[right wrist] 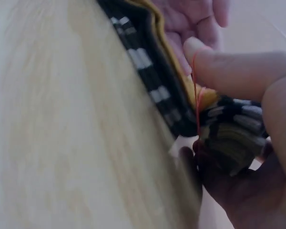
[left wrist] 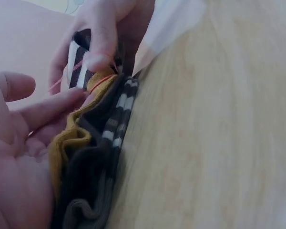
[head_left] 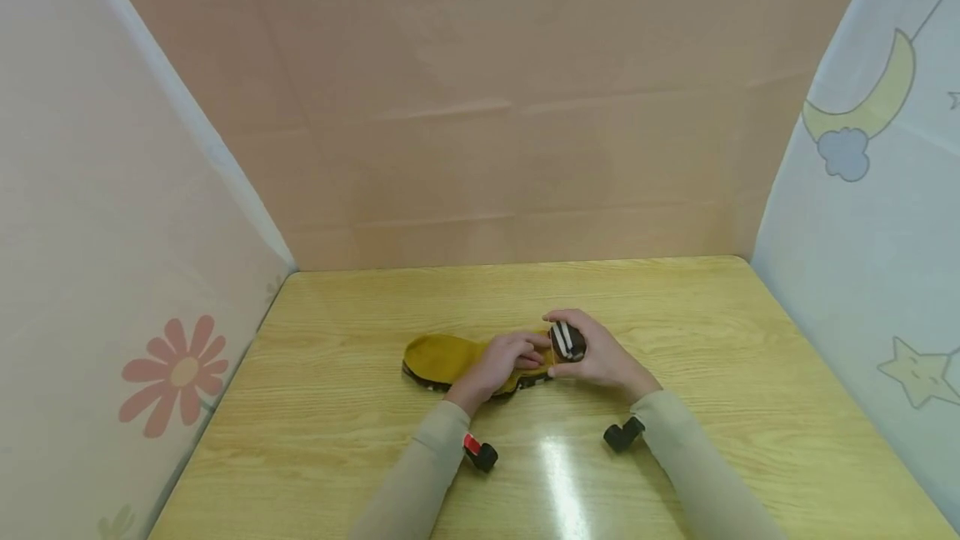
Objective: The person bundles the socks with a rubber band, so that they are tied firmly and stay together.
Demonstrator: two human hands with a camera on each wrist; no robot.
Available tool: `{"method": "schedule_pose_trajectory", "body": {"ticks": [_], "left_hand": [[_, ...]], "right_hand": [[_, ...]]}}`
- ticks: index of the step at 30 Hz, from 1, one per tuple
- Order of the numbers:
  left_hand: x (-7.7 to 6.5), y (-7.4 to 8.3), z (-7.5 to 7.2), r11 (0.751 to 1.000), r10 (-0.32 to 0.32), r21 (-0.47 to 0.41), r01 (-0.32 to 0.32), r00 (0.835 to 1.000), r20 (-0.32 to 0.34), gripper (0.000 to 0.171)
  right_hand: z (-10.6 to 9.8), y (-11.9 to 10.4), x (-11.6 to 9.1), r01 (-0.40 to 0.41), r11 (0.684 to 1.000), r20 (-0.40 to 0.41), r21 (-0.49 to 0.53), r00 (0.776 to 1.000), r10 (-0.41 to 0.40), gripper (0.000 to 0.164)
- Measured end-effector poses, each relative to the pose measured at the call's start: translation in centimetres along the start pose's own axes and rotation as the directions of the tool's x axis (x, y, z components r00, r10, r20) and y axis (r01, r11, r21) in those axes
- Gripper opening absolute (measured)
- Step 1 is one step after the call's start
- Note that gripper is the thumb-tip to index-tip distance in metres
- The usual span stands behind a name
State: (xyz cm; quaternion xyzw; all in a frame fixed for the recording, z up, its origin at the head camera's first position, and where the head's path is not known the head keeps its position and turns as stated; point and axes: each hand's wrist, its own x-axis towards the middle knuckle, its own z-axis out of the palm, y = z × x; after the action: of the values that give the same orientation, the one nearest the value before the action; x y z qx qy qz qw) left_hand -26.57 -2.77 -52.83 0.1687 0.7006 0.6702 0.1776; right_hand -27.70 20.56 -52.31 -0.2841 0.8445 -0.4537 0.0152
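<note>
A flat stack of socks, mustard yellow [head_left: 438, 358] on top and dark with white stripes [left wrist: 118, 117] beneath, lies lengthwise on the table. My left hand [head_left: 501, 367] rests on the middle of the stack, its fingers pointing at the right end. There, my right hand [head_left: 606, 358] holds the bunched striped end [head_left: 567, 342] between thumb and fingers. A thin red elastic band [right wrist: 196, 95] stretches across that end, near the right thumb and fingertips. In the left wrist view the yellow fabric buckles in folds beside the left palm.
The wood-grain table [head_left: 337, 457] extends around the socks. A plain tan sheet [head_left: 517, 107] stands behind it, with patterned sheets at the left [head_left: 75, 232] and right [head_left: 862, 273]. Small black wrist cameras hang under both sleeves.
</note>
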Motion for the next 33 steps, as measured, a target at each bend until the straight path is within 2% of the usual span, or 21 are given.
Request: {"method": "schedule_pose_trajectory", "body": {"ticks": [2,6,9,13,16,18,20,22,24,26,30,33], "left_hand": [[0.1,-0.2,-0.2,0.993,-0.003,-0.116,-0.002,0.999,-0.045,0.039],[0.2,-0.4,-0.5,0.955,0.006,-0.293,-0.049,0.989,-0.145,0.042],[0.2,-0.4,-0.6,0.94,0.006,-0.334,-0.065,0.985,-0.175,0.042],[0.1,-0.3,-0.7,0.942,0.001,-0.33,-0.062,0.983,-0.183,0.041],[-0.2,-0.3,-0.8,0.956,0.011,-0.285,-0.066,0.981,-0.192,0.039],[-0.4,-0.2,-1.0,0.977,0.029,-0.202,-0.07,0.98,-0.198,0.036],[-0.7,-0.1,-1.5,0.994,0.069,-0.069,-0.084,0.978,-0.198,0.029],[-1.2,0.1,-2.1,0.989,0.111,0.116,-0.09,0.975,-0.192,0.021],[-1.9,0.2,-2.8,0.952,0.152,0.29,-0.096,0.973,-0.175,0.014],[-2.7,0.5,-3.6,0.89,0.202,0.439,-0.122,0.969,-0.142,0.011],[-4.2,0.9,-5.3,0.763,0.244,0.626,-0.162,0.969,-0.046,0.016],[-5.3,1.2,-6.4,0.661,0.221,0.731,-0.17,0.975,0.027,0.025]], "right_hand": [[-0.1,0.1,0.0,0.0,1.0,-0.001,-0.012,1.0,0.0,0.086],[-0.3,0.2,0.0,-0.015,1.0,-0.006,-0.004,1.0,0.015,0.086],[-0.5,0.4,0.0,-0.028,1.0,0.0,0.01,1.0,0.028,0.085],[-0.8,0.5,0.0,-0.068,0.997,0.051,0.049,0.997,0.065,0.078],[-1.0,0.6,-0.1,-0.112,0.989,0.072,0.099,0.992,0.105,0.065],[-1.1,0.7,-0.2,-0.125,0.985,0.071,0.12,0.991,0.117,0.057],[-1.3,0.8,-0.2,-0.129,0.984,0.06,0.122,0.991,0.122,0.052],[-1.6,0.9,-0.3,-0.135,0.985,0.053,0.11,0.99,0.13,0.051],[-1.7,0.9,-0.3,-0.148,0.984,0.052,0.094,0.988,0.144,0.05],[-1.9,0.9,-0.4,-0.164,0.983,0.053,0.078,0.986,0.16,0.048],[-2.1,1.0,-0.5,-0.177,0.982,0.052,0.072,0.983,0.173,0.045],[-2.1,1.2,-0.6,-0.17,0.983,0.035,0.065,0.985,0.168,0.043]]}}
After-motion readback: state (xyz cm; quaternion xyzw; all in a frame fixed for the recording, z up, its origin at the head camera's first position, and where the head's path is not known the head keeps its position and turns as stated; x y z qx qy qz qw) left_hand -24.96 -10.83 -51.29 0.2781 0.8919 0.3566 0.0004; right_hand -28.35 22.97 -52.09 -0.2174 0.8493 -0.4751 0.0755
